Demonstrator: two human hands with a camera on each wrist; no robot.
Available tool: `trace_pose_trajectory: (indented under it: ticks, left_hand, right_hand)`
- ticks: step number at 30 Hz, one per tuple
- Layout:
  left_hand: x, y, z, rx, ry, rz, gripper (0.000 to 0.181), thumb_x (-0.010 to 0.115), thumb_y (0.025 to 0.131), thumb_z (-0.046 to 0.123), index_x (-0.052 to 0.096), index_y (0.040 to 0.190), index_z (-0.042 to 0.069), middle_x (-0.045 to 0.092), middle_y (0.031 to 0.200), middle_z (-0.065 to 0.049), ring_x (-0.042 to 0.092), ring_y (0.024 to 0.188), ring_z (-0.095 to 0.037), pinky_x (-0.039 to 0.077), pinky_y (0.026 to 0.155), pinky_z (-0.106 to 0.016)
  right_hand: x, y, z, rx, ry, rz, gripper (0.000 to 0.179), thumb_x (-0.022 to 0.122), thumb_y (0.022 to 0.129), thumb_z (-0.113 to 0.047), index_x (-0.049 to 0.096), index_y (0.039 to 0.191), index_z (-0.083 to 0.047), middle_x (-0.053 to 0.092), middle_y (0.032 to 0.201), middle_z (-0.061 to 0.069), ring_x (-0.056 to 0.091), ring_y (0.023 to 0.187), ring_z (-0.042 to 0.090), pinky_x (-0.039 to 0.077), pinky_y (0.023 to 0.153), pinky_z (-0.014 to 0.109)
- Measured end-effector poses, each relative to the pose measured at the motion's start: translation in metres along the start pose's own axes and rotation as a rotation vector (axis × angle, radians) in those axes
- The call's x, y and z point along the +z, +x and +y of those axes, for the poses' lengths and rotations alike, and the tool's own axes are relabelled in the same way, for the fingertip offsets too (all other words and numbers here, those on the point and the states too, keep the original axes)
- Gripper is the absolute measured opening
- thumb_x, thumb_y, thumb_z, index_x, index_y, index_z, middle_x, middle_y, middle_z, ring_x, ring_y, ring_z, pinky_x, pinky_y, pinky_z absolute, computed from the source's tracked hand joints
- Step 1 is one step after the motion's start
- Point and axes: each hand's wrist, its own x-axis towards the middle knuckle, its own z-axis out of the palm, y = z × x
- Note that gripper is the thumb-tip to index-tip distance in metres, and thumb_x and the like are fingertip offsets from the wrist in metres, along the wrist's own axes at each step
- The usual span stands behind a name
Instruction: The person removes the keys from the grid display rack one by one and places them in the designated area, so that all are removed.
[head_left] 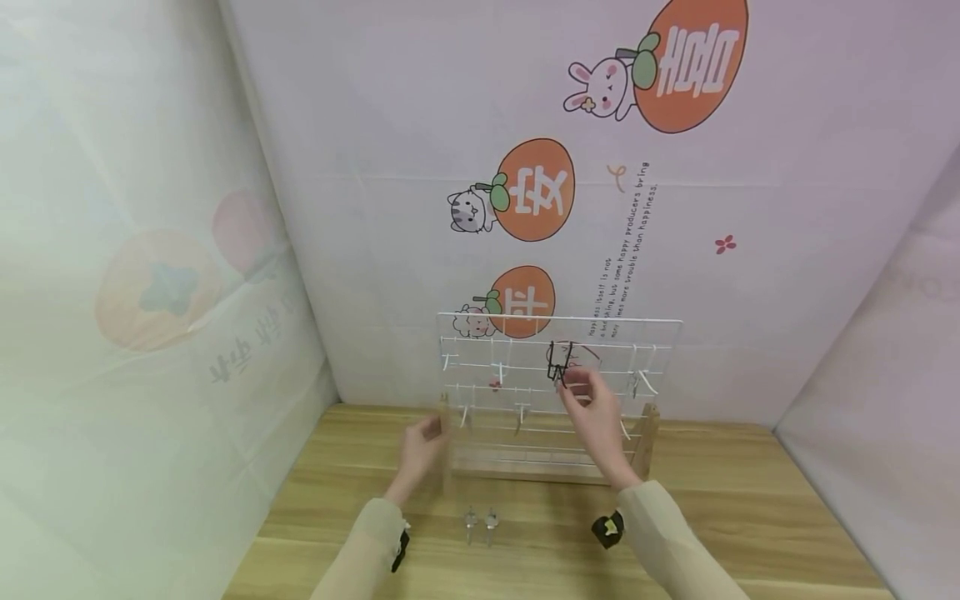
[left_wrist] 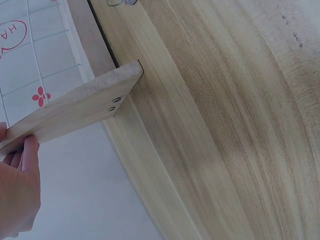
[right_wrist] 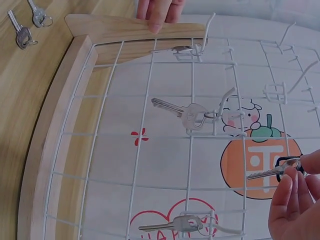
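Key (right_wrist: 266, 173) is pinched by the right hand (head_left: 596, 412) at the rack's (right_wrist: 143, 135) black hook (head_left: 557, 372); left hand (head_left: 420, 450) grips the rack's post (left_wrist: 82, 105). At least three hung keys (right_wrist: 191, 118) show; two loose keys (right_wrist: 23, 38) lie before it.

- A person's left hand (head_left: 422, 450) grips with thumb and fingers on opposite sides, its sleeved left forearm (head_left: 362, 543) slanting inward.
- The right hand (head_left: 597, 414) sits higher and farther forward, thumb and fingertips pinching, its right forearm (head_left: 675, 533) angled inward.
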Motion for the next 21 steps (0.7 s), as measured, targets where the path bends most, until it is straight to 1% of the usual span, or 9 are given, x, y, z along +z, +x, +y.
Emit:
trace_pose_trajectory:
  ticks: [4, 5, 8, 10, 11, 12, 16, 18, 21]
  left_hand:
    - [-0.0004, -0.0015, -0.0017, 0.053, -0.004, 0.004, 0.039, 0.067, 0.088, 0.003, 0.059, 0.123, -0.015, 0.064, 0.121, -0.035, 0.065, 0.111, -0.048, 0.057, 0.097, -0.051]
    - [-0.0007, -0.0022, -0.0018, 0.089, 0.008, 0.012, 0.038, 0.067, 0.088, 0.004, 0.06, 0.121, -0.015, 0.065, 0.118, -0.035, 0.067, 0.108, -0.046, 0.06, 0.093, -0.047]
    - [-0.0014, -0.0034, -0.0016, 0.123, 0.02, 0.023, 0.038, 0.067, 0.088, 0.005, 0.06, 0.119, -0.016, 0.066, 0.115, -0.035, 0.068, 0.104, -0.044, 0.062, 0.089, -0.044]
    - [-0.0016, -0.0033, -0.0004, 0.1, 0.018, 0.021, 0.04, 0.068, 0.088, 0.005, 0.06, 0.12, -0.016, 0.066, 0.117, -0.035, 0.068, 0.106, -0.045, 0.061, 0.091, -0.046]
    - [-0.0015, -0.0028, 0.0002, 0.08, 0.021, 0.019, 0.041, 0.068, 0.088, 0.005, 0.059, 0.121, -0.016, 0.065, 0.118, -0.035, 0.067, 0.108, -0.045, 0.06, 0.093, -0.047]
    - [-0.0015, -0.0022, 0.0007, 0.046, 0.017, 0.01, 0.042, 0.068, 0.088, 0.005, 0.059, 0.123, -0.015, 0.064, 0.121, -0.035, 0.065, 0.111, -0.047, 0.058, 0.096, -0.05]
    - [-0.001, -0.0012, 0.0022, -0.022, 0.026, -0.006, 0.042, 0.068, 0.09, 0.006, 0.058, 0.127, -0.012, 0.063, 0.126, -0.032, 0.063, 0.116, -0.046, 0.057, 0.099, -0.049]
    - [-0.0011, -0.001, 0.0023, -0.024, 0.035, -0.012, 0.042, 0.068, 0.09, 0.007, 0.058, 0.127, -0.011, 0.064, 0.126, -0.031, 0.064, 0.116, -0.045, 0.058, 0.098, -0.048]
    - [-0.0011, -0.0015, 0.0028, -0.033, 0.038, -0.009, 0.042, 0.069, 0.09, 0.007, 0.059, 0.127, -0.01, 0.064, 0.126, -0.03, 0.064, 0.116, -0.044, 0.058, 0.098, -0.048]
  right_hand:
    - [0.0018, 0.0032, 0.0011, 0.007, -0.017, 0.01, 0.025, 0.068, 0.092, -0.01, 0.061, 0.116, -0.003, 0.07, 0.112, 0.013, 0.064, 0.089, 0.012, 0.053, 0.074, 0.008]
    - [0.0022, 0.0038, 0.0013, 0.008, -0.022, 0.011, 0.026, 0.068, 0.092, -0.01, 0.061, 0.116, -0.003, 0.07, 0.112, 0.013, 0.064, 0.089, 0.012, 0.052, 0.074, 0.008]
    - [0.0036, 0.0052, 0.0018, 0.006, -0.034, 0.018, 0.027, 0.069, 0.091, -0.009, 0.061, 0.117, -0.003, 0.07, 0.111, 0.014, 0.065, 0.089, 0.013, 0.052, 0.074, 0.007]
    - [0.0046, 0.006, 0.002, -0.003, -0.036, 0.025, 0.027, 0.07, 0.09, -0.008, 0.061, 0.116, -0.003, 0.07, 0.11, 0.014, 0.066, 0.089, 0.015, 0.052, 0.073, 0.007]
    - [0.005, 0.0063, 0.002, -0.011, -0.041, 0.03, 0.028, 0.07, 0.09, -0.007, 0.062, 0.116, -0.003, 0.071, 0.11, 0.014, 0.067, 0.089, 0.016, 0.052, 0.073, 0.007]
    - [0.0054, 0.0067, 0.0021, -0.019, -0.041, 0.034, 0.028, 0.071, 0.09, -0.007, 0.062, 0.115, -0.002, 0.071, 0.109, 0.015, 0.067, 0.089, 0.018, 0.052, 0.073, 0.007]
    - [0.0061, 0.0074, 0.0015, -0.045, -0.047, 0.046, 0.028, 0.072, 0.089, -0.007, 0.063, 0.115, -0.002, 0.072, 0.107, 0.016, 0.069, 0.09, 0.026, 0.051, 0.072, 0.006]
    - [0.006, 0.0074, 0.0012, -0.05, -0.049, 0.045, 0.029, 0.072, 0.088, -0.007, 0.063, 0.115, -0.003, 0.072, 0.107, 0.016, 0.069, 0.091, 0.027, 0.051, 0.072, 0.007]
    - [0.0052, 0.0072, 0.0012, -0.048, -0.056, 0.036, 0.028, 0.072, 0.089, -0.008, 0.063, 0.116, -0.004, 0.071, 0.108, 0.014, 0.069, 0.091, 0.025, 0.052, 0.073, 0.007]
